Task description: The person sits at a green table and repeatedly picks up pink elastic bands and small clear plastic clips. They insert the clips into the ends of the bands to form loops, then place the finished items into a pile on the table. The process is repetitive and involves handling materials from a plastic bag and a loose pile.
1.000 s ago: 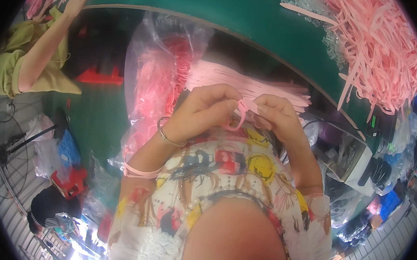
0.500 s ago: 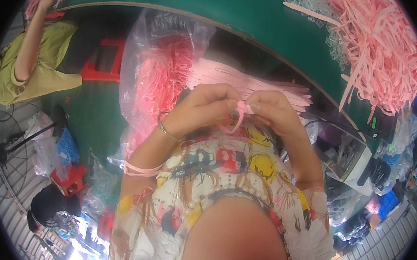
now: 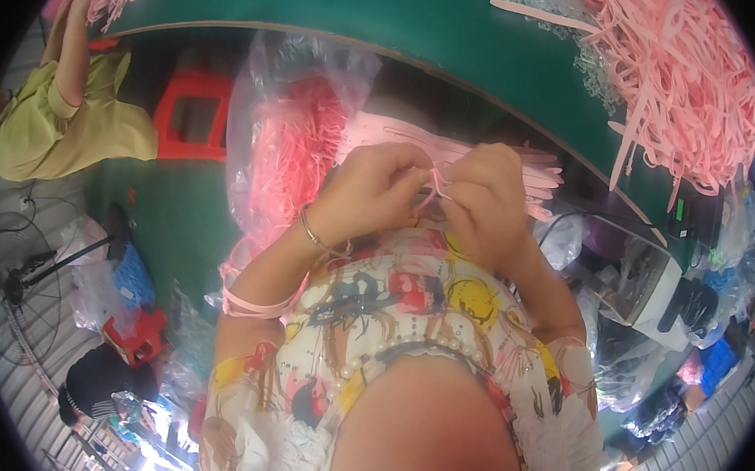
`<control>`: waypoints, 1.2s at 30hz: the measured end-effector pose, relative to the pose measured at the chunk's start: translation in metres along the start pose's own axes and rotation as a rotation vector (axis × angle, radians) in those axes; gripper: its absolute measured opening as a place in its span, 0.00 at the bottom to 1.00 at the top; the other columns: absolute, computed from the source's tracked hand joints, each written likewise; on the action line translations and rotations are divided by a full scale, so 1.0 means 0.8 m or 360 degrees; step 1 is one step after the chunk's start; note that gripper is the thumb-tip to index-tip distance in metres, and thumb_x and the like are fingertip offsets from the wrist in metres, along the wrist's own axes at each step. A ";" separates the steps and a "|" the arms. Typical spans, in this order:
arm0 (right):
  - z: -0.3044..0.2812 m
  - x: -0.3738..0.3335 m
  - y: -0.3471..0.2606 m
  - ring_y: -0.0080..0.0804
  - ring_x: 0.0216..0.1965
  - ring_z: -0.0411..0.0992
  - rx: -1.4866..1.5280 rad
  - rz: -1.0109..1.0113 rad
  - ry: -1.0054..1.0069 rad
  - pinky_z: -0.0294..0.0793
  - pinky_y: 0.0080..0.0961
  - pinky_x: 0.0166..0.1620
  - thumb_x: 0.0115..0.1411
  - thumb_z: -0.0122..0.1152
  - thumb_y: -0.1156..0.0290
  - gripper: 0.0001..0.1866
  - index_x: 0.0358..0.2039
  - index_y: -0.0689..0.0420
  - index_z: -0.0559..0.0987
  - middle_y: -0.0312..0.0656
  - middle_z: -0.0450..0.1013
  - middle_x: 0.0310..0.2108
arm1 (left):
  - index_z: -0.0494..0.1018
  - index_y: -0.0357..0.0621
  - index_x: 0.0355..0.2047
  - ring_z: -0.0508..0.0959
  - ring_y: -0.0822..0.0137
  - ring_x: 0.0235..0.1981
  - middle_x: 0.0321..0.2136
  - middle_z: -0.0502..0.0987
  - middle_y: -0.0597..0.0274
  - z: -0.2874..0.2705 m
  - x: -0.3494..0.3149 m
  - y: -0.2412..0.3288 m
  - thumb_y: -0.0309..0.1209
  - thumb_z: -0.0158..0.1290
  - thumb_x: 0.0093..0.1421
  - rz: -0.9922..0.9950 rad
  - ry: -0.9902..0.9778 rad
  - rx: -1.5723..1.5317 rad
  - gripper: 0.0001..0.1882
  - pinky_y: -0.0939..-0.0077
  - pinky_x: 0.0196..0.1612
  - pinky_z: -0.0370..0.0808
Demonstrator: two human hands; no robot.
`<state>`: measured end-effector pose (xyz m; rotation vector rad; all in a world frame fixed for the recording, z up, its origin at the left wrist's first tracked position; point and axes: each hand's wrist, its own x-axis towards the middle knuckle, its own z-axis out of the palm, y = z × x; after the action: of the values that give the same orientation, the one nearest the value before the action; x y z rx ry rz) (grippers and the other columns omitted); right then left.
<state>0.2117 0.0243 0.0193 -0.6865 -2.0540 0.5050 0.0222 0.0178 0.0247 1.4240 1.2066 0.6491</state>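
A thin pink strap (image 3: 437, 179) is pinched between my two hands in front of my chest, its loop hanging below the fingers. My left hand (image 3: 376, 187) grips one side with thumb and forefinger. On the other side my right hand (image 3: 486, 197) has its fingers curled closed around the strap, hiding part of it. Just beyond the hands, a bundle of flat pale-pink straps (image 3: 401, 131) lies across my lap. A clear plastic bag (image 3: 245, 96) of deeper pink straps (image 3: 301, 140) stands to its left. Another pink band (image 3: 260, 307) circles my left forearm.
The green table (image 3: 433, 22) curves ahead, bearing a large heap of pink straps (image 3: 673, 75) and small clear plastic pieces (image 3: 588, 54) at the right. A person in a yellow-green top (image 3: 81, 129) sits far left beside a red stool (image 3: 194, 113). A box (image 3: 658, 303) stands at right.
My right hand has turned and its fingers have curled in over the strap. The strap's loop now looks smaller and partly hidden. The view has shifted slightly; the person at left has both forearms raised.
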 end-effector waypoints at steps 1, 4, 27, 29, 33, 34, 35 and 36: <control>0.000 -0.002 0.003 0.43 0.36 0.69 0.0171 0.0159 0.0068 0.68 0.29 0.41 0.50 0.59 0.77 0.06 0.30 0.61 0.73 0.47 0.69 0.36 | 0.74 0.34 0.35 0.72 0.79 0.22 0.22 0.73 0.66 -0.002 0.000 0.001 0.28 0.49 0.59 -0.0147 -0.0080 -0.0120 0.10 0.82 0.25 0.70; 0.003 -0.011 0.034 0.33 0.37 0.69 0.0781 0.0706 0.0108 0.67 0.25 0.43 0.53 0.57 0.75 0.05 0.31 0.61 0.73 0.43 0.70 0.37 | 0.74 0.35 0.36 0.72 0.79 0.27 0.26 0.73 0.69 -0.013 -0.005 0.003 0.27 0.50 0.61 -0.0389 -0.0215 -0.0504 0.07 0.83 0.30 0.71; 0.007 -0.013 0.071 0.17 0.33 0.66 0.1701 0.1155 -0.0725 0.66 0.16 0.38 0.59 0.53 0.73 0.05 0.33 0.61 0.73 0.32 0.69 0.30 | 0.76 0.36 0.28 0.74 0.77 0.24 0.23 0.76 0.65 -0.052 -0.023 -0.011 0.26 0.54 0.56 -0.0629 -0.0270 -0.0610 0.05 0.83 0.27 0.70; 0.005 -0.010 0.067 0.17 0.34 0.66 0.1727 0.1221 -0.0693 0.66 0.16 0.39 0.59 0.51 0.74 0.05 0.34 0.61 0.73 0.32 0.69 0.32 | 0.75 0.35 0.29 0.75 0.76 0.25 0.24 0.76 0.64 -0.054 -0.024 -0.012 0.24 0.53 0.56 -0.0614 -0.0288 -0.0612 0.04 0.82 0.29 0.71; 0.007 -0.011 0.067 0.18 0.35 0.67 0.1659 0.1197 -0.0682 0.66 0.17 0.40 0.59 0.50 0.74 0.06 0.36 0.59 0.72 0.34 0.69 0.35 | 0.74 0.35 0.27 0.75 0.75 0.25 0.24 0.76 0.63 -0.054 -0.028 -0.022 0.22 0.52 0.55 -0.0561 -0.0311 -0.0672 0.03 0.82 0.29 0.71; 0.008 -0.012 0.068 0.17 0.36 0.67 0.1632 0.1153 -0.0695 0.66 0.17 0.40 0.59 0.49 0.75 0.06 0.37 0.59 0.72 0.34 0.69 0.36 | 0.74 0.36 0.26 0.75 0.75 0.25 0.24 0.76 0.63 -0.054 -0.029 -0.023 0.22 0.52 0.55 -0.0550 -0.0317 -0.0679 0.03 0.81 0.29 0.71; 0.008 -0.012 0.068 0.18 0.36 0.67 0.1635 0.1161 -0.0713 0.66 0.17 0.40 0.59 0.49 0.75 0.06 0.37 0.59 0.72 0.34 0.69 0.36 | 0.73 0.35 0.25 0.74 0.75 0.24 0.22 0.75 0.63 -0.053 -0.029 -0.022 0.22 0.51 0.53 -0.0546 -0.0290 -0.0683 0.03 0.82 0.28 0.70; 0.007 -0.012 0.069 0.18 0.36 0.67 0.1633 0.1168 -0.0732 0.66 0.17 0.41 0.59 0.49 0.75 0.06 0.37 0.60 0.72 0.34 0.69 0.37 | 0.73 0.35 0.24 0.73 0.76 0.22 0.21 0.74 0.64 -0.050 -0.028 -0.021 0.21 0.50 0.52 -0.0538 -0.0264 -0.0689 0.03 0.82 0.26 0.69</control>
<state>0.2268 0.0598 -0.0213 -0.6715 -1.5160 2.0949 -0.0262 0.0103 0.0241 0.8701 1.0641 0.5059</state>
